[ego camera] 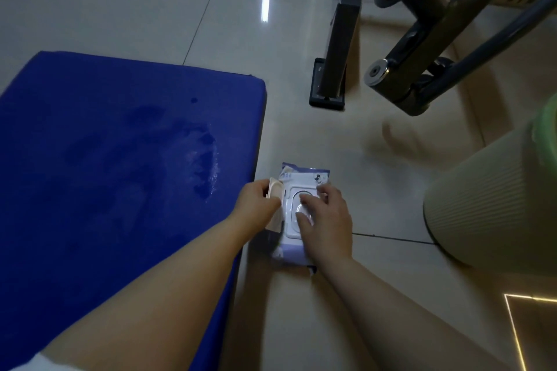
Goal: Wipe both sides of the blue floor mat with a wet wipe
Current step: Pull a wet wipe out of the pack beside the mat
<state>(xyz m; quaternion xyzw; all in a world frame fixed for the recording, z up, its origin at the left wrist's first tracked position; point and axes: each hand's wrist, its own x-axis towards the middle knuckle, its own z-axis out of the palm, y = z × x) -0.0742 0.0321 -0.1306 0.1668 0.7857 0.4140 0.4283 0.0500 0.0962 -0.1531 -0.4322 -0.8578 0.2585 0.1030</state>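
Flat on glossy tiles [126,6], the thick, soft-looking blue mat [105,159] shows darker damp patches. Just beside its right edge lies a soft plastic wipes pack [304,178] with a rigid white dispenser frame. Left hand [257,203] pinches the hinged lid [275,190], swung open; right hand [327,221] lies with relaxed fingers on the opening.

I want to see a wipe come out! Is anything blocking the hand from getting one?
Nothing visible. The left hand holds the lid flipped open, and the right hand has its fingertips on the opening of the wipes pack.
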